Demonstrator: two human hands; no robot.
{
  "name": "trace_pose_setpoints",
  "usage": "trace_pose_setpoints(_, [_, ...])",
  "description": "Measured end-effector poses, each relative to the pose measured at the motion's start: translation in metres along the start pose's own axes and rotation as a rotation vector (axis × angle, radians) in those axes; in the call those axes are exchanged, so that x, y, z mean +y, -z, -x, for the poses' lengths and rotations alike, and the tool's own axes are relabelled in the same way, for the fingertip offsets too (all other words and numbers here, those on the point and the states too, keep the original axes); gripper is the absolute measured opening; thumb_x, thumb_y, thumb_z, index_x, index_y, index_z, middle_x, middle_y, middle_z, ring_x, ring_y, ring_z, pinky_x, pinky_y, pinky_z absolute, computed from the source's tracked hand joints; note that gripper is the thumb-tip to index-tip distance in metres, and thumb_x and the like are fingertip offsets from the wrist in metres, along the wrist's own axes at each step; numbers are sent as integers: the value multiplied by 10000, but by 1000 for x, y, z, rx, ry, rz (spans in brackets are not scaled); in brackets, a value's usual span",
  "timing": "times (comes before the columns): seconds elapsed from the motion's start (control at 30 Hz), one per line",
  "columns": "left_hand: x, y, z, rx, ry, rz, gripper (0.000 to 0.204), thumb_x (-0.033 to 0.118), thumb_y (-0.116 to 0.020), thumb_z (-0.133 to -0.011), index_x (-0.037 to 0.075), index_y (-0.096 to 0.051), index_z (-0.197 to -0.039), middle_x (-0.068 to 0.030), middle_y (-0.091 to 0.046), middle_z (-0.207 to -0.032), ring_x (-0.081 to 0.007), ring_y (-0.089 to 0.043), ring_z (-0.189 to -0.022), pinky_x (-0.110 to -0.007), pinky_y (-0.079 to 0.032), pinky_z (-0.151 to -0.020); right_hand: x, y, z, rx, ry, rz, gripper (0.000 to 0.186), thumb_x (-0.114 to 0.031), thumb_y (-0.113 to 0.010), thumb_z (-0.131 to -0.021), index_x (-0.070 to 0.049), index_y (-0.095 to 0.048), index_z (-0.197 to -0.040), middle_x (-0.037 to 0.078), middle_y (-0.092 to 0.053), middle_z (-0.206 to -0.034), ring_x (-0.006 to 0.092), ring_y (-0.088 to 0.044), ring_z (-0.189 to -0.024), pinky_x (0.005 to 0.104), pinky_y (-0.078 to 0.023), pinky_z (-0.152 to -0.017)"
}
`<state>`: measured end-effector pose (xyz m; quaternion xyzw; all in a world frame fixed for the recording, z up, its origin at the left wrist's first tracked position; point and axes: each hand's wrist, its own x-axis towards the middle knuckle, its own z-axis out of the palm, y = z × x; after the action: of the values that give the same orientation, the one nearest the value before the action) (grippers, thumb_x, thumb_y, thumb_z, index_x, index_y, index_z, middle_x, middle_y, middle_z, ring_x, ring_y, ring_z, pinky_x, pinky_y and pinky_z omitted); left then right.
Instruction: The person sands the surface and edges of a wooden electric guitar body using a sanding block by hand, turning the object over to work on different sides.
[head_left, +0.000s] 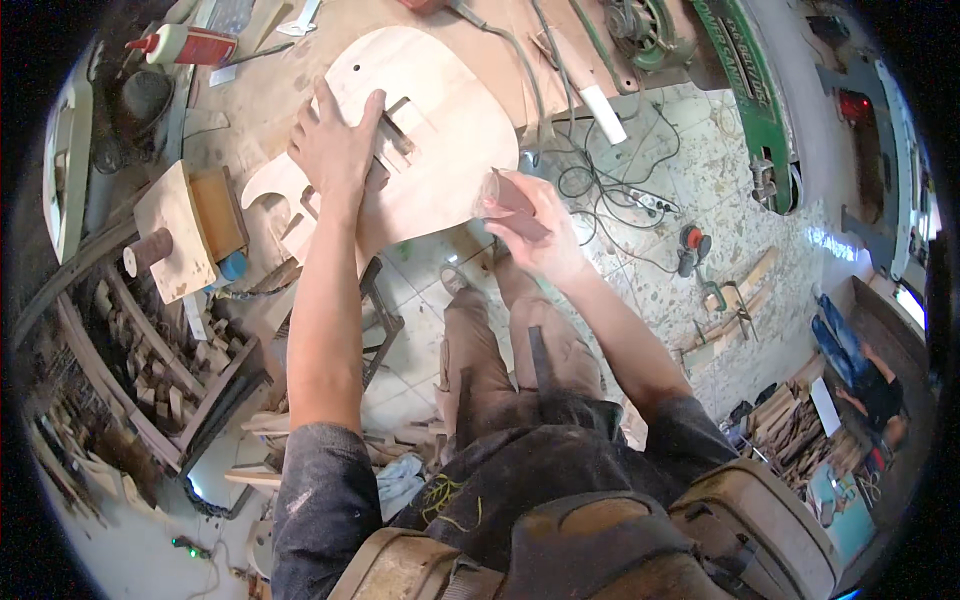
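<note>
A pale wooden guitar body (450, 90) lies on the workbench, its rounded end reaching past the front edge. Dark rectangular cavities and a small round hole show in its face. My left hand (335, 145) rests on it with fingers spread, steadying it beside the cavities. My right hand (545, 235) grips a folded piece of reddish-brown sandpaper (515, 205) at the body's near right edge. Whether a block sits inside the sandpaper I cannot tell.
A glue bottle (195, 45) lies at the back left of the bench (270, 110). A wooden box-like piece (175, 230) stands left. Tangled cables (600, 185) hang or lie at right, near a green belt sander (755, 100). Another person (870, 375) is at far right.
</note>
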<state>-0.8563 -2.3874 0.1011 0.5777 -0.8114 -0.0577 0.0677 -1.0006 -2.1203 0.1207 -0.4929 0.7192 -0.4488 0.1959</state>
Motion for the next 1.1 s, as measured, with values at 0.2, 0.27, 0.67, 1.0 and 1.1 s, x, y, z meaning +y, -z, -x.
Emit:
trace_pose_setpoints(0.2, [10,-7,-2,2,-34,20,983,769,-579,-864,137,-409,-1597,-284,-476,-1509,-459,-456,-1381,-545,-287,-1177,52,4,-69,138,-159,-180,545,-147,-827,-845,-37,-609,-1332,112,-737,-1162,266,-739,-1045,380,-571,-963])
trace_pose_setpoints(0.27, [7,-2,0,-2,-19,10,987,769,-580,-864,136,-403,-1600,-282,-480,-1507,-458,-458,-1379,-544,-288,-1176,32,-22,-15,199,-205,-404,553,-192,-840,-842,-45,-627,-1331,127,-728,-1178,318,-726,-1072,391,-572,-959])
trace_pose_setpoints(0.67, [9,3,-6,-5,-17,-22,999,784,-572,-866,129,-400,-1600,-284,-485,-1502,-464,-474,-1363,-549,-292,-1170,27,-15,12,96,-146,-246,626,-198,-870,-813,-52,-600,-1359,189,-662,-1291,326,-667,-1201,426,-553,-988])
trace_pose_setpoints(1.0, [6,-2,-2,18,-50,-17,995,786,-563,-871,115,-414,-1590,-289,-475,-1512,-468,-458,-1380,-551,-301,-1167,43,-19,3,175,-123,-369,616,8,-786,-892,-45,-494,-1431,108,-749,-1155,225,-737,-1080,377,-583,-935])
trace_pose_setpoints(1.1, [17,-4,-3,-7,-59,-10,996,784,-559,-874,109,-414,-1590,-289,-469,-1518,-468,-458,-1382,-546,-296,-1174,63,10,-42,173,-132,-222,577,-31,-785,-907,-41,-508,-1413,79,-746,-1149,205,-734,-1083,344,-579,-931])
